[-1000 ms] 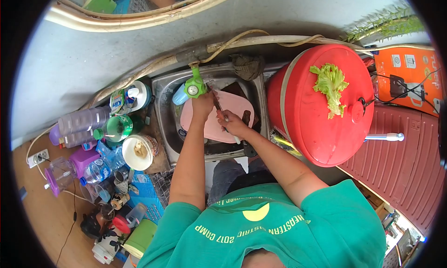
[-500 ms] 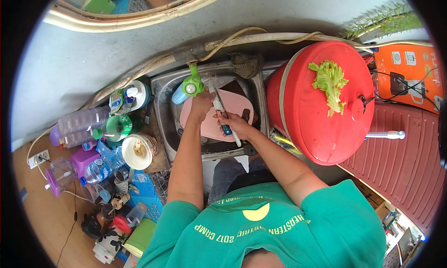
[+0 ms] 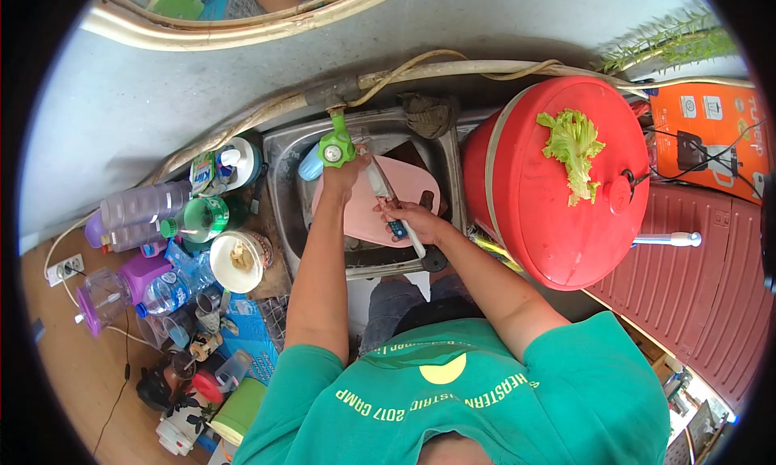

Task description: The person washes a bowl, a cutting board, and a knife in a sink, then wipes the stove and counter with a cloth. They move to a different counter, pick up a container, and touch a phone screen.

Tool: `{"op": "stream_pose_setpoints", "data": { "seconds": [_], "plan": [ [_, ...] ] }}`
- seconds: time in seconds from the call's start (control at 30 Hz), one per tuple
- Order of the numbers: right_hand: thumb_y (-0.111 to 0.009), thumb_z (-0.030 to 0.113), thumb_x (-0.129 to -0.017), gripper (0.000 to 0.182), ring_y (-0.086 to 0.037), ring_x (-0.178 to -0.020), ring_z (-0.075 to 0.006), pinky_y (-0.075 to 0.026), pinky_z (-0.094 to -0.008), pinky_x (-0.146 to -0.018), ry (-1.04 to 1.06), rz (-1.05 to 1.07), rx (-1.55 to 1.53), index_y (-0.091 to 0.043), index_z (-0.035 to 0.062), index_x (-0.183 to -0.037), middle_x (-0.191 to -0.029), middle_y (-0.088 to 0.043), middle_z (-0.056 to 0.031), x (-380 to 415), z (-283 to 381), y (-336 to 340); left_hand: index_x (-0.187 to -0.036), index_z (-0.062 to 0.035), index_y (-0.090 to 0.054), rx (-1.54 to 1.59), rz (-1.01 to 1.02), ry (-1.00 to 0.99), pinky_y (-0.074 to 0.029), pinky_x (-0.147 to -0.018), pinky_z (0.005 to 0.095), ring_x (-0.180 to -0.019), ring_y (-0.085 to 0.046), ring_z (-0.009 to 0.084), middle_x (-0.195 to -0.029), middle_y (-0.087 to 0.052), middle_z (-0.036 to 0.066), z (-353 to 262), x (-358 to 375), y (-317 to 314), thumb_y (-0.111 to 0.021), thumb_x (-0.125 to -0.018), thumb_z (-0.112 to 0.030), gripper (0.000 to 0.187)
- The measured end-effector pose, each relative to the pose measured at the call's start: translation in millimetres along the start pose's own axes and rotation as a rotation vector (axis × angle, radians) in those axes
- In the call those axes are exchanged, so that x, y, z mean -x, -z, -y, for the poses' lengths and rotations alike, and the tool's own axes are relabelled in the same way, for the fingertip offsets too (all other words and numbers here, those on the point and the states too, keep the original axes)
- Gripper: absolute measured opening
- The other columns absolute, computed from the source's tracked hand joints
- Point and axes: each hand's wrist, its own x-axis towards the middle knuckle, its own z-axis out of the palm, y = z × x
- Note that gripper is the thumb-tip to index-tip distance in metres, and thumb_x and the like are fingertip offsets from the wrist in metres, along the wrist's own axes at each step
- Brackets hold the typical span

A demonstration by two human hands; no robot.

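Note:
In my right hand (image 3: 412, 221) is a knife (image 3: 380, 182) with a pale handle, its blade pointing up and left over the sink (image 3: 288, 210). My left hand (image 3: 346, 174) is just below the green faucet (image 3: 336, 150), left of the blade; its fingers are partly hidden, so its grip cannot be made out. Under both hands a pink cutting board (image 3: 364, 218) lies in the sink. A blue item (image 3: 310, 165) stands by the board's upper left edge.
Leafy lettuce (image 3: 575, 154) lies on a large red lidded container (image 3: 517, 214) right of the sink. Left of the sink are a white tub (image 3: 230, 275), a green bottle (image 3: 202, 218) and several other bottles. A dark cloth (image 3: 428, 115) hangs at the sink's back edge.
My left hand has moved up and slightly left, closer under the faucet, away from the blade. The right hand with the knife has shifted slightly down and right.

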Motion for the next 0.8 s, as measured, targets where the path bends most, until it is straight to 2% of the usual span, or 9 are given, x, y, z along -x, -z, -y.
{"op": "stream_pose_setpoints", "data": {
  "seconds": [0.27, 0.37, 0.47, 0.53, 0.57, 0.67, 0.73, 0.77, 0.8],
  "plan": [
    [-0.059, 0.037, -0.098, 0.034, -0.049, -0.063, -0.0086, -0.044, -0.0277, -0.053, -0.090, 0.123, -0.098, -0.060, 0.0097, -0.119, -0.078, -0.047, 0.0046, -5.6, 4.7, -3.1, -0.095, -0.0065, -0.064, 0.111, 0.056, -0.013, -0.046, -0.063, 0.0240, -0.077, -0.059, 0.0099, -0.086, -0.063, -0.001, 15.8, -10.2, 4.3, -0.071, -0.087, -0.004, 0.010],
    [-0.061, 0.036, -0.097, 0.031, -0.044, -0.059, -0.0076, -0.038, -0.0263, -0.050, -0.094, 0.093, -0.109, -0.060, 0.0110, -0.116, -0.074, -0.044, 0.0050, -8.9, 6.9, -11.1, -0.094, -0.0070, -0.062, 0.214, -0.051, 0.106, -0.049, -0.069, 0.0260, -0.081, -0.061, 0.0112, -0.089, -0.064, 0.000, 4.4, 5.2, -4.5, -0.068, -0.090, -0.005, 0.008],
    [-0.066, 0.030, -0.095, 0.023, -0.045, -0.058, -0.0071, -0.036, -0.0256, -0.048, -0.093, 0.155, -0.079, -0.060, 0.0130, -0.109, -0.070, -0.044, 0.0050, -24.0, 9.6, -8.7, -0.098, -0.0062, -0.061, 0.427, -0.128, 0.215, -0.054, -0.075, 0.0311, -0.085, -0.063, 0.0158, -0.093, -0.064, 0.003, 22.8, 7.4, -8.2, -0.063, -0.093, -0.006, 0.005],
    [-0.069, 0.023, -0.091, 0.016, -0.046, -0.057, -0.0071, -0.034, -0.0254, -0.048, -0.133, 0.164, -0.133, -0.059, 0.0142, -0.099, -0.068, -0.045, 0.0050, -33.6, 12.5, -8.8, -0.105, -0.0044, -0.058, 0.775, -0.112, 0.204, -0.056, -0.079, 0.0383, -0.088, -0.065, 0.0219, -0.095, -0.065, 0.009, 20.0, 20.8, -20.2, -0.059, -0.097, -0.009, 0.010],
    [-0.069, 0.023, -0.091, 0.016, -0.046, -0.057, -0.0071, -0.034, -0.0254, -0.048, -0.137, 0.164, -0.134, -0.059, 0.0142, -0.099, -0.068, -0.045, 0.0050, -36.0, 14.8, -7.0, -0.112, -0.0007, -0.054, 0.754, -0.062, 0.259, -0.057, -0.075, 0.0425, -0.085, -0.067, 0.0267, -0.095, -0.065, 0.014, 13.9, 27.3, -21.7, -0.056, -0.099, -0.014, 0.019],
    [-0.071, 0.017, -0.087, 0.014, -0.047, -0.056, -0.0080, -0.037, -0.0264, -0.048, -0.226, 0.208, -0.216, -0.058, 0.0145, -0.092, -0.070, -0.049, 0.0046, -40.4, 18.3, -1.7, -0.109, 0.0013, -0.053, 0.617, 0.066, 0.303, -0.058, -0.072, 0.0416, -0.079, -0.067, 0.0272, -0.093, -0.065, 0.014, 20.6, 21.0, -17.3, -0.054, -0.101, -0.019, 0.022],
    [-0.073, 0.016, -0.084, 0.017, -0.049, -0.056, -0.0091, -0.040, -0.0273, -0.047, -0.205, 0.065, -0.135, -0.058, 0.0118, -0.091, -0.072, -0.051, 0.0033, -43.4, 17.2, -1.5, -0.103, 0.0014, -0.056, 0.575, -0.012, 0.308, -0.057, -0.067, 0.0390, -0.073, -0.066, 0.0254, -0.087, -0.065, 0.013, 13.5, 18.8, -19.5, -0.054, -0.102, -0.021, 0.022],
    [-0.073, 0.016, -0.084, 0.017, -0.049, -0.056, -0.0091, -0.040, -0.0273, -0.047, -0.208, 0.064, -0.132, -0.058, 0.0118, -0.091, -0.072, -0.051, 0.0033, -43.2, 15.7, -1.6, -0.102, 0.0009, -0.057, 0.528, -0.023, 0.240, -0.057, -0.065, 0.0381, -0.073, -0.066, 0.0243, -0.085, -0.064, 0.012, 10.1, 15.7, -18.0, -0.055, -0.101, -0.022, 0.023],
    [-0.073, 0.018, -0.085, 0.019, -0.050, -0.057, -0.0093, -0.040, -0.0273, -0.048, -0.117, -0.017, 0.042, -0.059, 0.0096, -0.096, -0.073, -0.052, 0.0024, -40.2, 14.9, -4.3, -0.100, 0.0005, -0.058, 0.481, -0.034, 0.172, -0.056, -0.063, 0.0372, -0.072, -0.065, 0.0232, -0.083, -0.064, 0.011, 8.1, 12.2, -17.2, -0.057, -0.100, -0.023, 0.023]
  ]
}}
